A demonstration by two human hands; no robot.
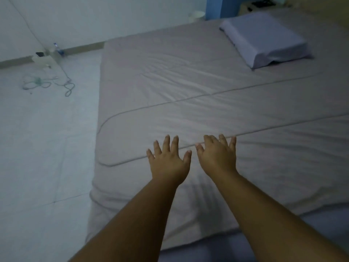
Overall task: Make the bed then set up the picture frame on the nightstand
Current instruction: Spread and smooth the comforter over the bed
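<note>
We see both forearms stretched forward from the bottom of the view, side by side and nearly parallel, reaching over the near part of the bed [170, 72]. The left hand [168, 161] is palm down with all its fingers straight and spread wide, thumb turned inward toward the other hand. The right hand [217, 157] mirrors it just beside, palm down and fingers fanned out, thumb pointing back toward the left. Neither hand grasps anything; both are released and flat. Their fingertips reach the piped edge of a folded grey blanket [207, 114] that runs as a broad band across the bed. We cannot tell whether the palms press on the fabric or hang just above it. The bed fills the middle and right of the view, its grey cover lightly wrinkled, with a pale pillow [264, 40] lying flat near the far right corner, well apart from the hands. On the floor to the left, near the wall, we make out a loose tangle of cables [66, 86] and a clear bottle [56, 48].
</note>
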